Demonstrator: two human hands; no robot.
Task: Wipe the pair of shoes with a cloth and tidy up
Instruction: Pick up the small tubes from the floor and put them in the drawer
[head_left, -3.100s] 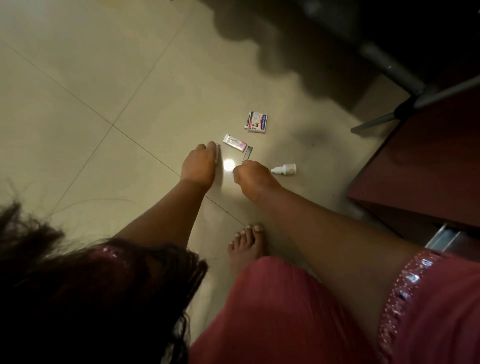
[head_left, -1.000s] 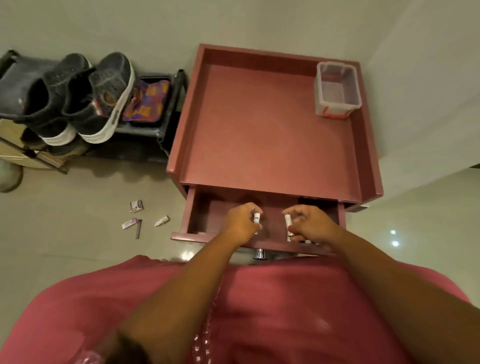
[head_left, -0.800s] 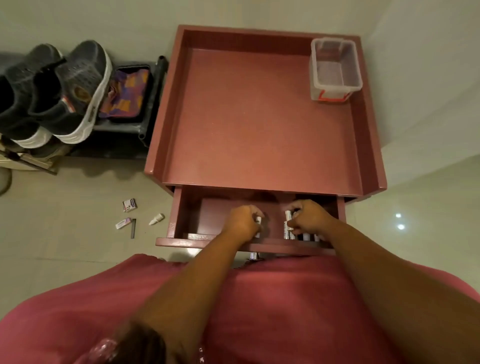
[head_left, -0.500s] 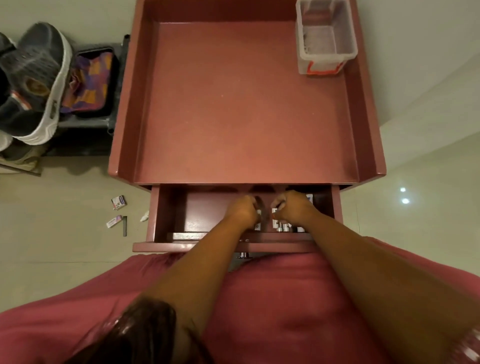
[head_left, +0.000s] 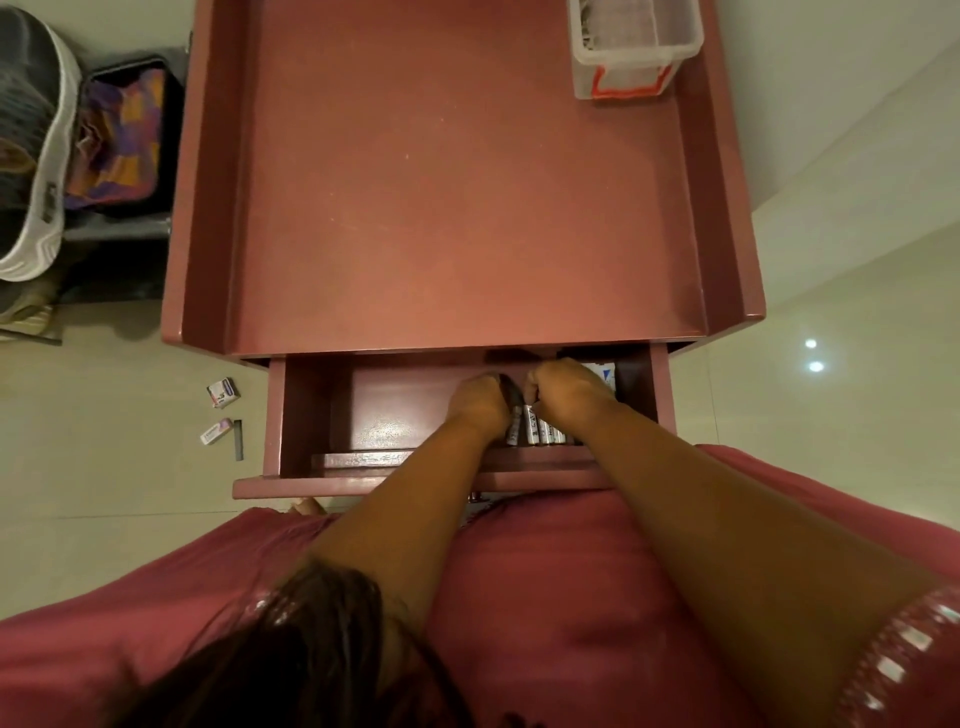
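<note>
Inside open drawer (head_left: 306, 415): left hand (head_left: 478, 408) and right hand (head_left: 563, 387) side by side, fingers curled; grip unclear; small tubes (head_left: 540, 431) just beneath.

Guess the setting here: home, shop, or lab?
Probably a home, likely an entryway or bedroom corner. A grey white-soled sneaker sits on a dark shoe rack beside a reddish-brown wooden cabinet with its drawer open, all on a glossy beige tiled floor.

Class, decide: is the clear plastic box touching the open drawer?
Apart. The head view shows the plastic box at the cabinet top's far corner, bare red surface separating it from the drawer.
</note>
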